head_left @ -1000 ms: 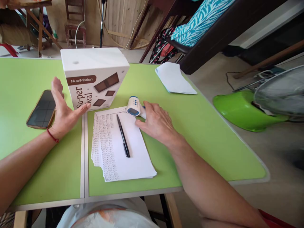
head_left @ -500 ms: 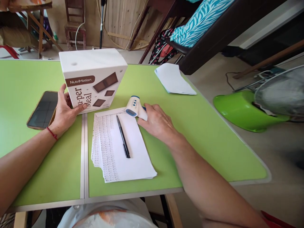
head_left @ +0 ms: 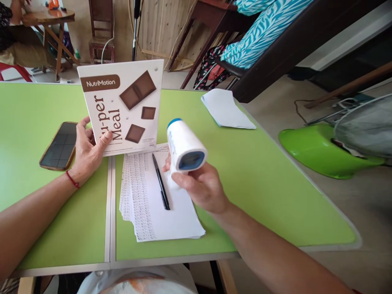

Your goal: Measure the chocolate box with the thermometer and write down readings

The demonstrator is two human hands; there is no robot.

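My left hand (head_left: 90,143) grips the lower left of a white box (head_left: 124,98) with brown lettering and pictures of chocolate pieces. The box's front faces me, and its thumb-side corner is covered by my thumb. In my right hand (head_left: 202,185) is a white and blue infrared thermometer (head_left: 183,143), held up by its handle with its small screen turned towards me. Under it lies a stack of paper sheets (head_left: 180,222), with rows of handwriting down the left side. A black pen (head_left: 161,183) rests on the sheets. Left of my left hand lies a phone (head_left: 59,145), screen up.
The green table (head_left: 275,192) has a metal seam left of the sheets. Folded white paper (head_left: 228,108) lies near its far right edge. Beyond that edge stands a bright green plastic object (head_left: 324,151) on the floor. A person (head_left: 27,45) sits at a small wooden table (head_left: 49,17) behind.
My right hand has lifted the thermometer off the table surface and brought it nearer to me. The box has tilted, so its front now shows fully and its top face no longer does.
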